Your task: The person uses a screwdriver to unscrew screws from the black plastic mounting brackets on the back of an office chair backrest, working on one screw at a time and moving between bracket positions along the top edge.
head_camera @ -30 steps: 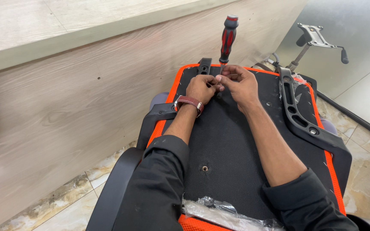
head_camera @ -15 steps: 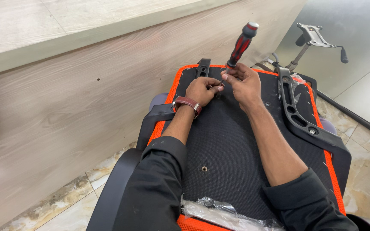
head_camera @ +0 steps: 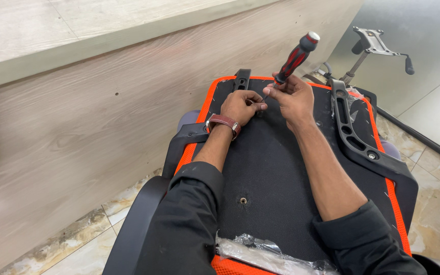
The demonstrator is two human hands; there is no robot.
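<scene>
Red-and-black, the screwdriver (head_camera: 294, 60) stands tilted in the right hand (head_camera: 292, 97), which is clamped around its lower handle with the tip down on the black underside of the orange-edged chair seat (head_camera: 276, 168). Just beside it, the left hand (head_camera: 241, 106) pinches closed near the tip; what it grips is too small to tell. A black armrest bracket (head_camera: 357, 137) lies right of both hands.

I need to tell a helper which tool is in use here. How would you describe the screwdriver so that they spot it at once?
Find the upturned chair seat, black with an orange rim. At its far end the two hands meet; the right hand grips the screwdriver, which slants up and away. Its red and black handle with a pale cap sets it apart from the all-black armrest bracket beside it.
</scene>
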